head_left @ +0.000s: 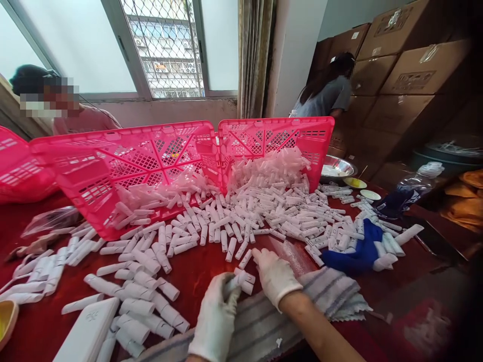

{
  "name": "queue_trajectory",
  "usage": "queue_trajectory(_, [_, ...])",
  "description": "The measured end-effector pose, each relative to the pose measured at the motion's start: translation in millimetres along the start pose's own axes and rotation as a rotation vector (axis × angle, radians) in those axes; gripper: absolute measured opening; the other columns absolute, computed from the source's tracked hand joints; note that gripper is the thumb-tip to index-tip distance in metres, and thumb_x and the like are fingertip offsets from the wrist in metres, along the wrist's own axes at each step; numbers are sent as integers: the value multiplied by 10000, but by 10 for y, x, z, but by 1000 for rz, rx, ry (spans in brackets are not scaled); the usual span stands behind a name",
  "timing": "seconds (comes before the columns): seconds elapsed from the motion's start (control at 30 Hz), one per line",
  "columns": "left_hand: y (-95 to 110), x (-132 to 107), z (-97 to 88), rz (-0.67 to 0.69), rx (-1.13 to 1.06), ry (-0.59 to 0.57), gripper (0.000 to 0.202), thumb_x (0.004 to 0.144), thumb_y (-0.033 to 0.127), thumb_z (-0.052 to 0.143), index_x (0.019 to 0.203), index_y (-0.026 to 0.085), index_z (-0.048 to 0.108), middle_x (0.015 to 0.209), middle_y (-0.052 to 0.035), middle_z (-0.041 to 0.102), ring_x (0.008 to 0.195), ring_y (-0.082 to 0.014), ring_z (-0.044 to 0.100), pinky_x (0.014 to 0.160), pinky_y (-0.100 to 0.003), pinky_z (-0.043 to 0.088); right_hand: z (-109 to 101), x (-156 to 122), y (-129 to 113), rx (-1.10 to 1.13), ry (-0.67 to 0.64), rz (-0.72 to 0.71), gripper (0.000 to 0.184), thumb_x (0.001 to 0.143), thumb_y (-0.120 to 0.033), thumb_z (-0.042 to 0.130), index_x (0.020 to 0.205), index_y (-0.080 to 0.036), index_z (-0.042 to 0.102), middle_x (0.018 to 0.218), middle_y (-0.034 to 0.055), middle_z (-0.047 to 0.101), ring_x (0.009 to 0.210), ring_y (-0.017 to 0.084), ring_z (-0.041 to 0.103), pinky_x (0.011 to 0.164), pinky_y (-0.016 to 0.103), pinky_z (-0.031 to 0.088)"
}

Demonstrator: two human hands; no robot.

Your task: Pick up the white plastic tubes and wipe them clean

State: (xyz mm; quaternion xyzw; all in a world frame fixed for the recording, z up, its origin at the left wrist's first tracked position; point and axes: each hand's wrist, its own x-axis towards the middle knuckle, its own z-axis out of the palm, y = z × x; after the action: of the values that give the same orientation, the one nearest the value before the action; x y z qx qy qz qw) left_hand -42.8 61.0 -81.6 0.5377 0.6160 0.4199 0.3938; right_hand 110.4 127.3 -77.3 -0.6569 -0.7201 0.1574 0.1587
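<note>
My left hand, in a white glove with bare fingertips, is closed around a few short white rolled tubes that look like paper. To the right, my right hand, gloved the same way, reaches over the red tabletop. Its fingertips close on the end of another small white tube at the front of the pile. A striped grey cloth lies beneath both wrists. Loose white tubes spread in a large heap beyond my hands, some with dark marks.
Two tipped pink plastic baskets spill tubes onto the table. Wider tubes and a white power bank lie left. Right are a blue cloth, a bottle and a metal bowl. Two people sit beyond, near stacked cartons.
</note>
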Motion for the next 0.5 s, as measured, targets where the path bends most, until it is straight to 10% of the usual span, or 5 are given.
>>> queue_trajectory(0.1, [51,41,28,-88,-239,-37,332,787,421,596,1023,188,591,992,-61,684,932,-206,629,852,-310,466,-28,-80,89,200,80,-5,202,924,-216,399,1071,-194,535,962,95,624,819,202,619,717,331,483])
queue_trajectory(0.3, [149,-59,165,-142,-382,-194,388,768,458,624,1022,164,607,990,-68,681,929,-202,609,832,-273,452,-159,-152,9,1422,230,92,414,695,-474,715,901,-240,442,717,-50,553,501,89,487,428,193,409])
queue_trajectory(0.5, [223,-139,167,-174,-364,-203,372,772,497,612,945,168,601,784,0,618,734,-133,557,683,-217,425,-196,-223,-134,1495,247,151,422,613,-426,790,823,-229,482,697,-55,550,526,85,476,474,194,427])
